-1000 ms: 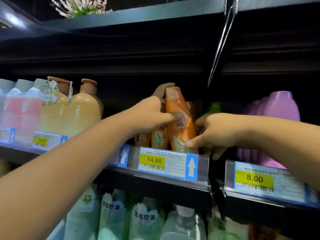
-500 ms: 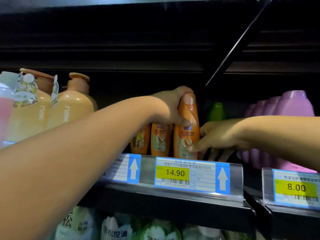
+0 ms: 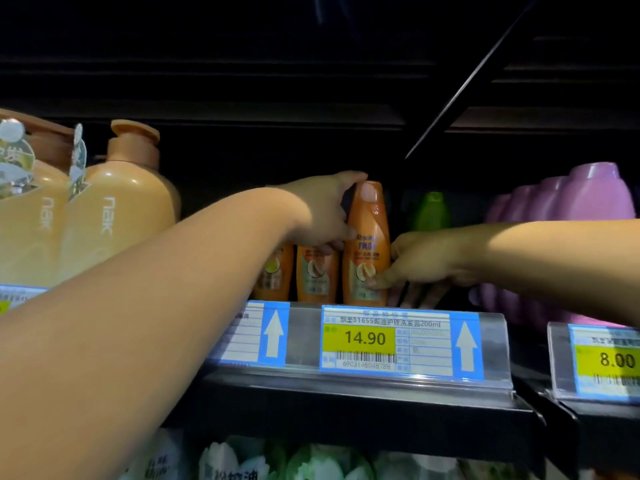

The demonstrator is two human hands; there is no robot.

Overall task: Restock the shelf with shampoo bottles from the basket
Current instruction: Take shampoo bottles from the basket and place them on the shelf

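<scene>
Shampoo bottle: the orange shampoo bottle (image 3: pixel 369 244) stands upright at the front edge of the shelf (image 3: pixel 346 407), right above the 14.90 price tag (image 3: pixel 367 337).
Left hand: the left hand (image 3: pixel 325 209) comes in from 8 o'clock and clamps round the bottle's upper part, with the thumb flat on the cap. This looks like a grip for keeping the bottle plumb.
Right hand: the right hand (image 3: pixel 422 261) reaches in from 3 o'clock and pinches the bottle low down. Its thumb is on the lower label and its other fingers curl down at the bottle's right side, toward the shelf floor.
Why two hands: probably one sets the top and the other squares the base, so the label faces out and the bottle lines up with its row.
Row: two matching orange bottles (image 3: pixel 317 271) stand touching at 9 o'clock of it, partly hidden behind the left hand.
Neighbours: a green bottle (image 3: pixel 431 211) stands behind at 2 o'clock and purple bottles (image 3: pixel 581 199) at 3 o'clock. Large tan pump bottles (image 3: pixel 128 209) stand well off at 9 o'clock.
In the way: the slot is tight (the right wrist crosses in front of the purple bottles), so pulling the hand out could nudge them.
Basket: not in view.
Below: pale green packs (image 3: pixel 311 462) sit on the lower shelf at 6 o'clock.
</scene>
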